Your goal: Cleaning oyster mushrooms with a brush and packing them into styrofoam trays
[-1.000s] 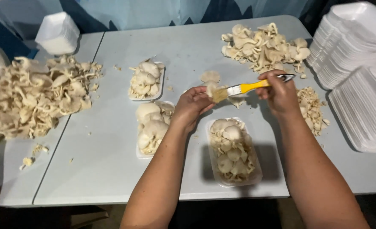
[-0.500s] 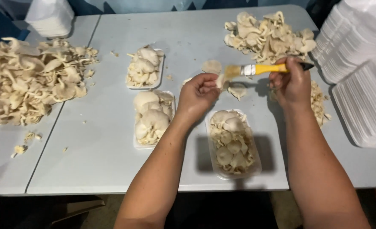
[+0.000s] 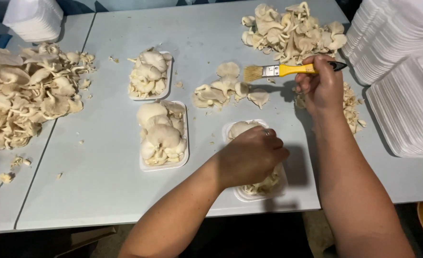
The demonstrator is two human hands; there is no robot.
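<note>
Your left hand [image 3: 250,157] rests on the mushrooms in the near foam tray [image 3: 254,191] while your right hand [image 3: 322,86] grips the yellow-handled brush [image 3: 288,70] above the table [image 3: 101,186].

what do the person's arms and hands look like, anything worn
Both forearms are bare, with no sleeves, gloves or watch in view. The left hand seems to carry a thin ring on one finger. The right hand shows nothing worn.

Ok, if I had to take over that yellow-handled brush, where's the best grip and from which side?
Probably the bare yellow stretch of the brush handle, between the metal ferrule and the right hand that holds its dark end. The brush lies level above the table, bristles pointing left, so come from above and pinch across the handle.
</note>
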